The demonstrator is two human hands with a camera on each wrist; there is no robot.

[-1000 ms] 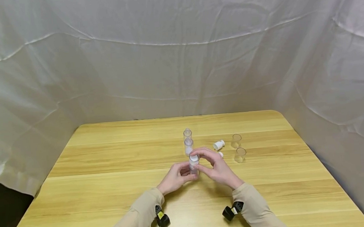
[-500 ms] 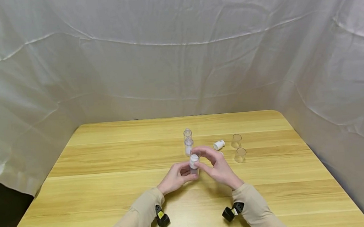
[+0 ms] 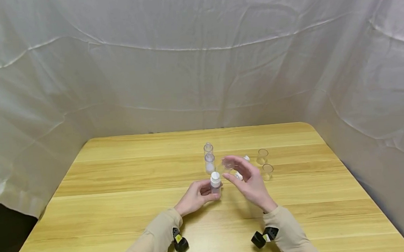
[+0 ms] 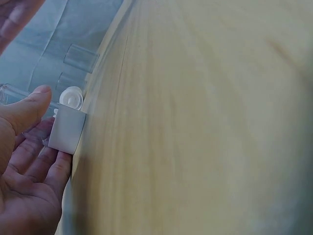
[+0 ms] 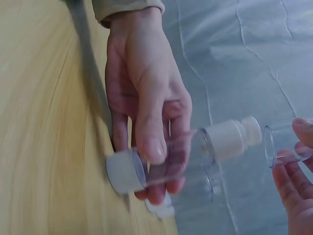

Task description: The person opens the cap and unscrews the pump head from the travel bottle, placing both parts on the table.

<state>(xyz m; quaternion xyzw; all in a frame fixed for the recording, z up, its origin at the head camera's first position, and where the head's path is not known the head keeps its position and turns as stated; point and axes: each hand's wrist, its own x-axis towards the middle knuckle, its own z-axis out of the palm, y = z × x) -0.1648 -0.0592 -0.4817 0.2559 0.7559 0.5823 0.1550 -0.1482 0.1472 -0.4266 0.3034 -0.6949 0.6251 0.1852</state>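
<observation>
My left hand (image 3: pixel 196 197) grips a small clear pump bottle upright, with its white pump top (image 3: pixel 215 179) uncovered. In the right wrist view, the left hand's thumb and fingers wrap the clear body, between the white base (image 5: pixel 124 172) and the white pump (image 5: pixel 229 139). Just to the right and above, my right hand (image 3: pixel 253 185) holds a clear cap (image 3: pixel 228 164) between thumb and fingers, apart from the bottle. That cap (image 5: pixel 281 144) points its open rim toward the pump in the right wrist view.
Two clear bottles without pumps, a near one (image 3: pixel 210 164) and a far one (image 3: pixel 208 148), stand behind the left hand. White pump tops (image 3: pixel 239 176) lie partly behind the right hand. Two clear caps (image 3: pixel 262 157) (image 3: pixel 267 172) stand farther right on the wooden table (image 3: pixel 138 170).
My right hand has lifted the clear cap off the bottle's pump top and moved it right and slightly away. The left hand stays in place, holding the bottle.
</observation>
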